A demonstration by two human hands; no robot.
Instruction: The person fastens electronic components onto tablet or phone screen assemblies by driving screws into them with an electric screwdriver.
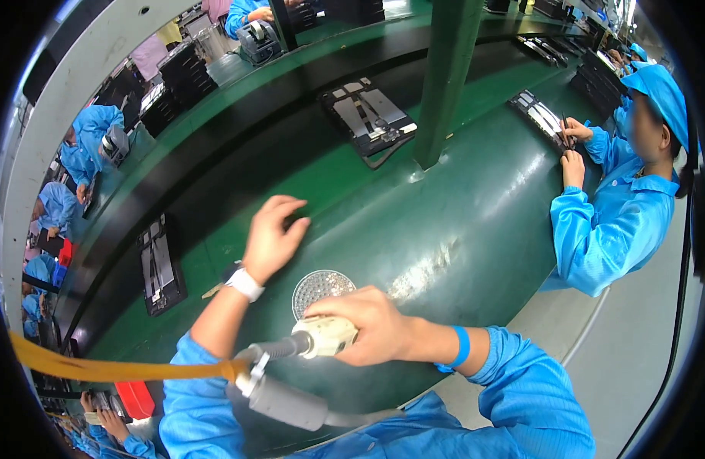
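My right hand (379, 325) is wrapped round a cream electric screwdriver (327, 336), whose tip is hidden from me. A grey cable with a spring-like sleeve leaves its near end, beside an orange strap (130, 371) and a grey cylinder (287, 402). Just beyond that hand, a round dimpled dish (315, 288) holds small shiny bits, too small to tell apart. Out over the green bench (352, 252), my left hand (274, 239) is empty, its thumb apart from its curved fingers. A blue band circles my right wrist and a white one my left.
An opened tablet-like device (159, 264) lies left of my left hand; another (371, 115) lies farther ahead on the dark conveyor strip. A green post (448, 84) rises from the bench. To the right, a co-worker (624, 191) in blue handles a similar device (540, 118).
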